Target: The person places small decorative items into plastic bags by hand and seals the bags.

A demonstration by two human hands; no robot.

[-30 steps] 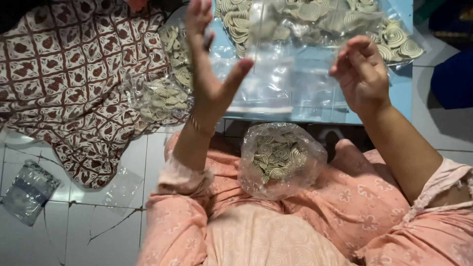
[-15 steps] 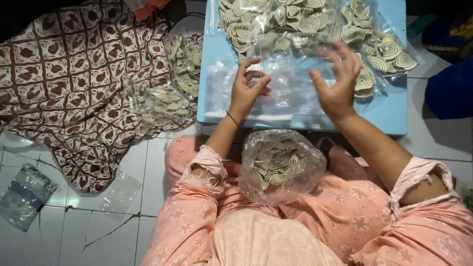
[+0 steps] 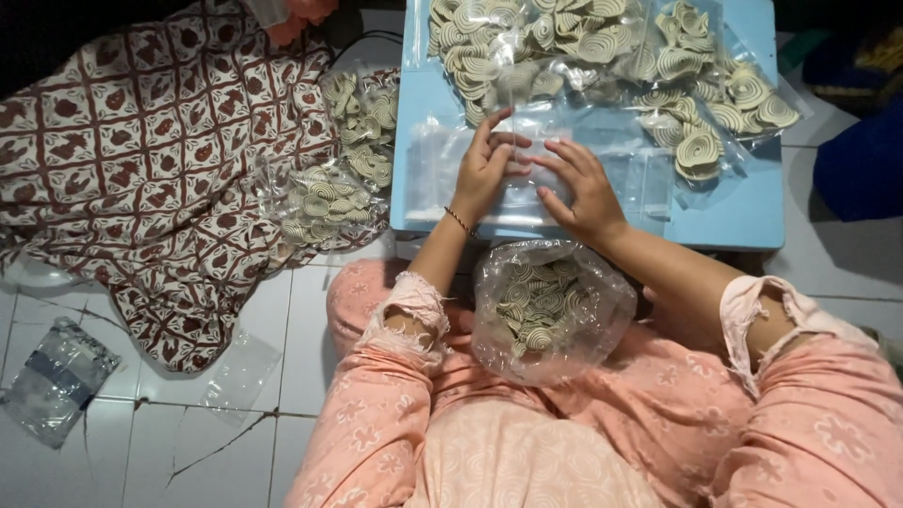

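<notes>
The head view looked straight down on a blue surface point(image 3: 743, 212), and I took that as my landmark. Both hands lay on a stack of empty clear plastic bags point(image 3: 527, 174) spread flat on its near half. My left hand point(image 3: 489, 169) rested with its fingers point(image 3: 497, 127) stretched away from me, narrow and close together, pressing the top bag. My right hand point(image 3: 583, 188) sat just beside it, fingers loosely curled, fingertips touching the same bag; I could not tell whether either hand had pinched a sheet free. The stack's long axis ran left to right across the surface, directly under both hands, so neither was nearer than the other.

On the far half of the surface lay a heap of pale spiral crackers point(image 3: 527, 38) in loose plastic. Off the surface's near edge, in my lap, sat an open bag of crackers point(image 3: 546, 306). To the left of the surface, filled packets point(image 3: 324, 202) lay on a patterned cloth point(image 3: 141, 160) over the tiled floor point(image 3: 169, 433).
</notes>
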